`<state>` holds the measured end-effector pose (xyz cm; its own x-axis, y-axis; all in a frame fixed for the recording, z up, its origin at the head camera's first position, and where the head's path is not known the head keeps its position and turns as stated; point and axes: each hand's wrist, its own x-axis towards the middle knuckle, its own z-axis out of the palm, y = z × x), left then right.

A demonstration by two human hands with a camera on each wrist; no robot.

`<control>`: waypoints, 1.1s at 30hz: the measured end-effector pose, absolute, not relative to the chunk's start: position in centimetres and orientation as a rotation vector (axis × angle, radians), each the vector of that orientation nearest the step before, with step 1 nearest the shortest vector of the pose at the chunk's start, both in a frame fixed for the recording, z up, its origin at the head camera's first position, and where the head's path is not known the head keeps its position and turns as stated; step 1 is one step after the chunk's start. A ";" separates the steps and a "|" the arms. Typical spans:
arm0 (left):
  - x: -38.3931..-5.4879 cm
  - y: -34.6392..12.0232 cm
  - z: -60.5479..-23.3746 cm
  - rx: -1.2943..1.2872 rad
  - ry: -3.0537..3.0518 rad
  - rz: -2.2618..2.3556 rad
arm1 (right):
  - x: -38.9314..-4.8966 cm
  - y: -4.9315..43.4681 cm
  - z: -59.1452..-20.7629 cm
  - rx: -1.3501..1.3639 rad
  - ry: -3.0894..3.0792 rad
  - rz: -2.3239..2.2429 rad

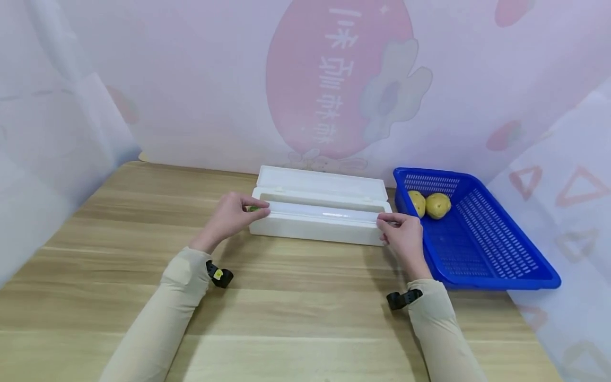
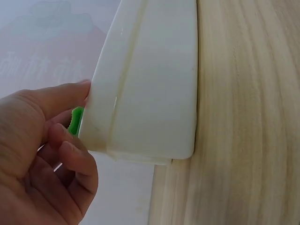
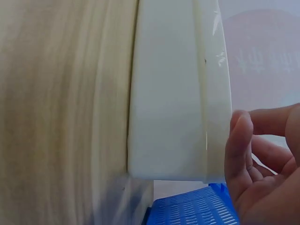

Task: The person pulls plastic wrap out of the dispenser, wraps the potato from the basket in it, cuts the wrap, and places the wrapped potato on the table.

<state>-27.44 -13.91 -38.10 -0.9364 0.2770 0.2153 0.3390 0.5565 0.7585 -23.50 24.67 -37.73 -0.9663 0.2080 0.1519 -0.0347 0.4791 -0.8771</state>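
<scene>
A white cling film dispenser box (image 1: 315, 229) stands on the table with its long lid (image 1: 322, 182) tipped back. Shiny clear cling film (image 1: 334, 214) lies along its front upper edge, glinting in the right wrist view. My left hand (image 1: 234, 215) pinches at the left end of this edge with thumb and index finger. Beside those fingertips a small green piece (image 2: 76, 120) shows, partly hidden. At the right end my right hand (image 1: 404, 236) pinches the edge between thumb and index finger, the other fingers curled. The film between the fingertips is hard to make out.
A blue plastic basket (image 1: 487, 276) stands to the right of the box, close to my right hand. Two yellow potatoes (image 1: 437, 206) lie in its far left corner. The wooden table (image 1: 296, 318) meets a printed curtain (image 1: 200, 95) at the back.
</scene>
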 end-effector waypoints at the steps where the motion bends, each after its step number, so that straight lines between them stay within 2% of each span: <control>1: -27.4 -13.9 -38.1 -0.531 -2.715 -1.337 | -23.5 24.7 -37.7 -0.155 -2.499 1.487; 16: -27.1 -12.2 -38.4 -0.473 -2.621 -1.290 | -24.0 25.7 -37.7 -0.089 -2.636 1.357; 33: -27.1 -13.2 -38.7 -0.541 -2.582 -1.212 | -24.8 24.6 -38.1 -0.016 -2.572 1.353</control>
<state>-27.13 -13.22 -38.69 -0.9032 0.2284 0.3633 0.4255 0.5876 0.6882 -24.81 24.65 -38.11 -0.9723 0.1184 0.2014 -0.0989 0.5726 -0.8139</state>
